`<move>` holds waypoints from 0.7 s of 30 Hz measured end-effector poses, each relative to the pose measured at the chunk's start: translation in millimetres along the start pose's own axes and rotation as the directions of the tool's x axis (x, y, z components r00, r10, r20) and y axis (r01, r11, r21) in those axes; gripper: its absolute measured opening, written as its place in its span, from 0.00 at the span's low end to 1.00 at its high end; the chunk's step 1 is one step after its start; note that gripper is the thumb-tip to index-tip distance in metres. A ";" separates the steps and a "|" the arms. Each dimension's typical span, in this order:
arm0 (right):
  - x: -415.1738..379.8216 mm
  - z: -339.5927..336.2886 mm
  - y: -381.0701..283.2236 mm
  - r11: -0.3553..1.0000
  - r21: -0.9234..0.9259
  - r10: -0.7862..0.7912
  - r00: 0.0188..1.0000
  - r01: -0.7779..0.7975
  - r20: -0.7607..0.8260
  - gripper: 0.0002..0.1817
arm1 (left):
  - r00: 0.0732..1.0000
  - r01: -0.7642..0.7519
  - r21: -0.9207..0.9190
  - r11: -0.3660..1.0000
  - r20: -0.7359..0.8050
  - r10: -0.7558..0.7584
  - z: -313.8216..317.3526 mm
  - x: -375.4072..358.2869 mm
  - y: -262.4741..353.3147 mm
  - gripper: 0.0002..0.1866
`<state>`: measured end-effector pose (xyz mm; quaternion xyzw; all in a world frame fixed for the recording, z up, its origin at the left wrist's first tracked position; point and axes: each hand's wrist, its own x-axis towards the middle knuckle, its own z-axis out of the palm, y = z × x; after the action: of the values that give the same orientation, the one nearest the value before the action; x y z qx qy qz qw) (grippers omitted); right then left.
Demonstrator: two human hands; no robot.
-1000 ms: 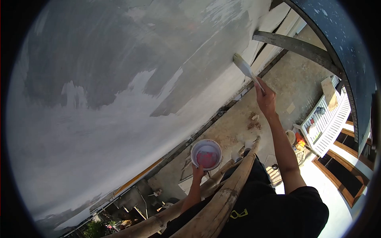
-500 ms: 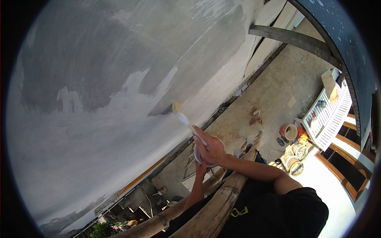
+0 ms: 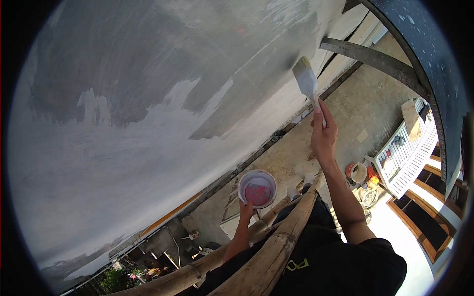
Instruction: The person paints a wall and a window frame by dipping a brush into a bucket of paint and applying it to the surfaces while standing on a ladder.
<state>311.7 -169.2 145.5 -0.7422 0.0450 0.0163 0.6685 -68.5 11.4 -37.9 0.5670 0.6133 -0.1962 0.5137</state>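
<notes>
In my right hand (image 3: 324,137) is a wide paintbrush (image 3: 306,81), gripped by its handle with the bristles pointing up. Its bristle tip is close to the wall (image 3: 118,167), near the wall's right edge. My left hand (image 3: 246,209) clasps the edge of a small paint bucket (image 3: 255,176) that has whitish walls inside and a pink-red patch at the bottom. Dark grey strokes and patches cover the upper part of the wall, while the lower part is paler.
Bamboo poles (image 3: 277,241) run right in front of my body. A curved metal bar (image 3: 373,55) juts out at upper right. Far below on the concrete floor (image 3: 363,101) stand a white slatted bench (image 3: 411,163) and a reddish bucket (image 3: 356,172). Plants (image 3: 114,280) show at lower left.
My right hand has carried the paintbrush up and right, away from the bucket, to the wall's right side. The dark patch it was at is now wider. The bucket's inside is now uncovered.
</notes>
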 end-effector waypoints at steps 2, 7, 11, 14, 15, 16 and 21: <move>-12.9 16.2 -16.0 0.994 0.104 0.019 0.999 -0.024 0.048 0.25 | 1.000 0.024 -0.011 1.000 0.005 -0.024 1.4 -3.9 3.8 0.35; -98.3 49.3 -80.8 0.973 0.169 0.065 0.888 -0.158 0.455 0.29 | 1.000 -0.004 0.011 1.000 0.007 0.004 6.2 -2.3 7.1 0.35; -131.8 46.9 -95.8 0.977 0.163 -0.005 0.753 -0.137 0.658 0.29 | 0.999 -0.017 0.028 0.999 0.027 0.016 8.2 2.0 11.3 0.35; -113.7 35.7 -104.2 0.991 0.105 -0.016 0.711 -0.082 0.703 0.26 | 0.999 -0.026 0.044 0.999 0.038 0.025 5.1 2.6 14.0 0.35; -103.6 30.4 -102.1 0.994 0.108 -0.058 0.734 -0.021 0.677 0.25 | 0.999 -0.024 0.043 0.999 0.037 0.022 4.4 1.2 12.8 0.35; -89.6 22.9 -102.5 0.995 0.098 -0.073 0.773 0.014 0.630 0.24 | 0.999 -0.021 0.040 0.999 0.032 0.020 2.7 -1.4 14.5 0.35; -19.2 -17.7 -123.8 0.996 -0.004 -0.080 0.938 0.087 0.337 0.19 | 1.000 -0.020 0.011 1.000 -0.005 0.020 1.3 0.6 3.6 0.36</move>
<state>302.9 -173.2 271.6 -0.7360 -0.1016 0.1151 0.6594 -64.7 11.7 -37.7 0.5765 0.6078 -0.1928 0.5110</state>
